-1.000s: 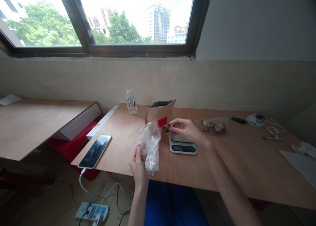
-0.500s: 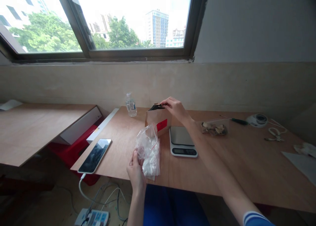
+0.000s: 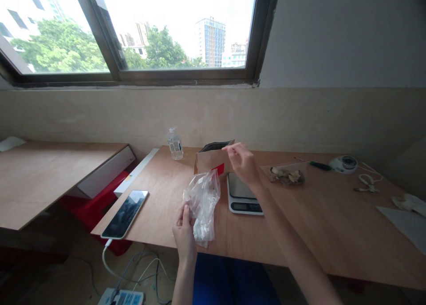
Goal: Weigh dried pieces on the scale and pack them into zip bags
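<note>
Left hand (image 3: pixel 185 237) pinches a clear plastic bag (image 3: pixel 204 193) over the surface (image 3: pixel 319 220); right hand (image 3: pixel 242 164), fingertips bunched, hangs by the open paper pouch (image 3: pixel 206 162), whether gripping anything I cannot tell; one filled packet (image 3: pixel 288 176) already lies near the scale (image 3: pixel 246 208); this bag looks not yet filled.

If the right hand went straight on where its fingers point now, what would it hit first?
Most likely the brown paper bag, near its open top: the right hand points left, its fingertips overlapping the bag in this view. Depth is unclear, so it might pass just above.
</note>
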Available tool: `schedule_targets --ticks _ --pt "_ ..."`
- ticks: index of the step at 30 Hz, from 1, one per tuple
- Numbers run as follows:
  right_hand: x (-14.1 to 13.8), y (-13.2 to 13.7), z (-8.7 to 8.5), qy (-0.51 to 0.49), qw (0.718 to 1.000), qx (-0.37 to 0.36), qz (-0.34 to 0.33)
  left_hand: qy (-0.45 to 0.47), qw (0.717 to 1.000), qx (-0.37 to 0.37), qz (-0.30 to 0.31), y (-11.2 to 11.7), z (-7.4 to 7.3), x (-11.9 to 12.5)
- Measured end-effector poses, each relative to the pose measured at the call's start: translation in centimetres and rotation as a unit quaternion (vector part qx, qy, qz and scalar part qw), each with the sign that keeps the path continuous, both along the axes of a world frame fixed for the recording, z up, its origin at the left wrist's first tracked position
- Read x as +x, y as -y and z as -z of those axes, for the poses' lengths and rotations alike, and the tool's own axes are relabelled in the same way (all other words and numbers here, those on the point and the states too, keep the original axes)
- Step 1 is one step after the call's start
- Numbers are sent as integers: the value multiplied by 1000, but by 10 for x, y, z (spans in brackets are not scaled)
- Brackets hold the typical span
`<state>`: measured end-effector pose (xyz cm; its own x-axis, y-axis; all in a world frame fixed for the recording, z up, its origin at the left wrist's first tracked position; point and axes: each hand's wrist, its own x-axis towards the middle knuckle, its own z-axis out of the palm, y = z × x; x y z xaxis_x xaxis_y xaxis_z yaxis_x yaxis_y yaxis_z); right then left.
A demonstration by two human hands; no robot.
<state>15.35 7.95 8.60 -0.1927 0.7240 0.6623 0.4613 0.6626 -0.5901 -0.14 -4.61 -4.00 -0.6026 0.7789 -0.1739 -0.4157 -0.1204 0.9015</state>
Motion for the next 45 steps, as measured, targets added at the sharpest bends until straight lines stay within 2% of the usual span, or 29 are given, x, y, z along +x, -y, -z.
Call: schedule_targets --ticks 3,6,8,9,13,16,18,23,26,28,30,31,33,35,37,39,40,41,43,45 --pt "-2 32 17 -54 984 -169 1 -41 999 16 30 3 -5 5" --pt "-5 48 36 -81 926 -355 -102 -75 993 54 67 6 -13 12" --pt "-6 48 46 -133 888 -413 -152 -99 988 74 94 8 -16 14" --pt "-5 46 50 -164 879 -419 -156 -112 985 79 105 8 -17 14" --pt "-2 39 62 -228 887 -379 -131 -145 975 69 156 8 -16 3" --pt "-4 45 68 -205 906 -348 -124 -128 968 62 208 7 -15 -6" --pt "-9 53 73 -171 924 -322 -116 -112 969 40 216 5 -17 -6" --pt "-25 68 85 -101 962 -241 -78 -157 972 -41 172 -9 -27 8" --pt "-23 66 89 -100 964 -238 -68 -217 965 -31 146 -18 -35 8" --pt "-8 57 91 -87 960 -262 -53 -276 952 -8 132 -25 -38 -2" --pt "20 42 95 -60 962 -267 4 -342 933 -1 114 -32 -38 -17" --pt "38 32 98 -48 967 -242 63 -370 922 -6 117 -35 -36 -26" --pt "79 9 109 6 976 -132 174 -428 893 -50 132 -40 -30 -41" --pt "121 -13 125 66 944 -62 318 -492 860 -95 93 -43 -26 -49" --pt "155 -31 144 125 903 -56 407 -569 814 -115 13 -42 -27 -48" --pt "180 -44 160 160 878 -59 447 -641 759 -106 -47 -37 -31 -37" --pt "188 -49 167 170 874 -62 451 -669 735 -96 -50 -34 -33 -30" --pt "195 -53 171 177 873 -64 451 -689 720 -79 -28 -32 -34 -22" --pt "204 -57 176 186 873 -62 446 -713 696 -67 52 -30 -27 -8" --pt "210 -58 176 192 873 -55 446 -724 671 -110 112 -33 -9 1"
